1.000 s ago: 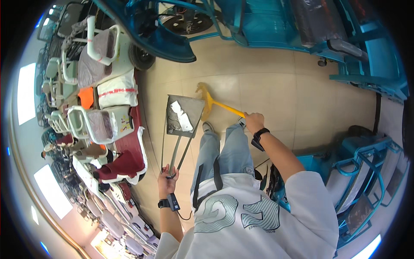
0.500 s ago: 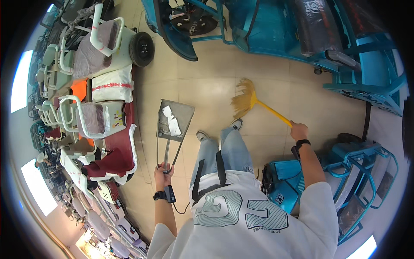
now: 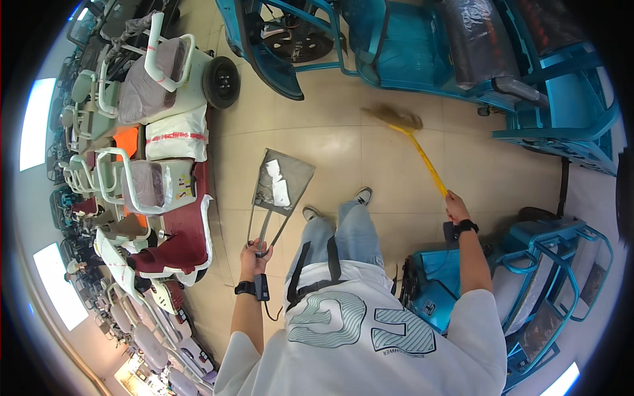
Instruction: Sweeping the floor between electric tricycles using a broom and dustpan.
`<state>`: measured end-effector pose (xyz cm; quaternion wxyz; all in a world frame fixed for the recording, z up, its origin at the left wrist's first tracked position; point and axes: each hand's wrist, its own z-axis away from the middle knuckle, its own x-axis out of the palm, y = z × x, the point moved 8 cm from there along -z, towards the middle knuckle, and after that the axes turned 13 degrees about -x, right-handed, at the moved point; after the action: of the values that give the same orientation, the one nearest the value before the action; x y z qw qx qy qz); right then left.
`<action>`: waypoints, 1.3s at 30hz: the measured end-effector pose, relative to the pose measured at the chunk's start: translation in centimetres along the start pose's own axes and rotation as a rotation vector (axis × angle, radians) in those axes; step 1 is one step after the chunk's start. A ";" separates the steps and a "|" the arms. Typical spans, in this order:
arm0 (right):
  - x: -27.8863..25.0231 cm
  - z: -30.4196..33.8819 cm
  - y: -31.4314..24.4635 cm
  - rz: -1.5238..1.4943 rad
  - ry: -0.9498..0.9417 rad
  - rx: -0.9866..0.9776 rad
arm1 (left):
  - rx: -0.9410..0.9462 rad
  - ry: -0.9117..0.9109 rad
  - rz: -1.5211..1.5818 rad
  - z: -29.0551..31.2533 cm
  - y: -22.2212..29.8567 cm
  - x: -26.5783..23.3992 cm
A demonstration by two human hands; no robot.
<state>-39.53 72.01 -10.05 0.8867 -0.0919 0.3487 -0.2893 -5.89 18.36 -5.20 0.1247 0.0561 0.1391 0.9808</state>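
My left hand [image 3: 255,253] is closed around the handle of a grey metal dustpan [image 3: 298,173]. White paper scraps [image 3: 280,186] and some grey dirt lie in its pan. My right hand [image 3: 457,207] grips the yellow handle of a broom [image 3: 426,158], out ahead and to the right of my feet. The broom's bristles [image 3: 396,117] are smeared by motion, over the tiled floor close to a blue vehicle. Whether they touch the floor I cannot tell.
A large blue three-wheeler [image 3: 409,53] stands across the far side. Along the left are several pale scooters [image 3: 178,185] and a black wheel [image 3: 221,82]. Another blue vehicle [image 3: 432,290] sits close on my right. Tiled floor [image 3: 317,132] lies between them.
The broom has swung away from my feet, farther out and to the right, its bristles now blurred. The dustpan has shifted slightly right and tilted, with the scraps still in it.
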 end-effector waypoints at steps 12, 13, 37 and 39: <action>12.4 0.5 13.7 -0.005 0.069 -0.039 | -0.003 -0.070 -0.264 1.2 1.8 4.9; 12.1 3.7 11.6 -0.049 0.042 -0.002 | 0.002 -0.062 -0.297 0.8 1.9 5.3; 22.0 5.4 10.7 -0.086 0.045 -0.119 | -0.031 -0.221 -0.693 -3.3 5.3 9.8; 25.4 6.5 10.4 -0.381 0.002 0.029 | -0.037 -0.219 -0.684 -3.7 6.0 8.8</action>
<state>-15.48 65.57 -23.38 0.8169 -0.1429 0.3217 -0.4569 -16.31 14.10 -6.36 0.4607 0.1086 0.1179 0.8729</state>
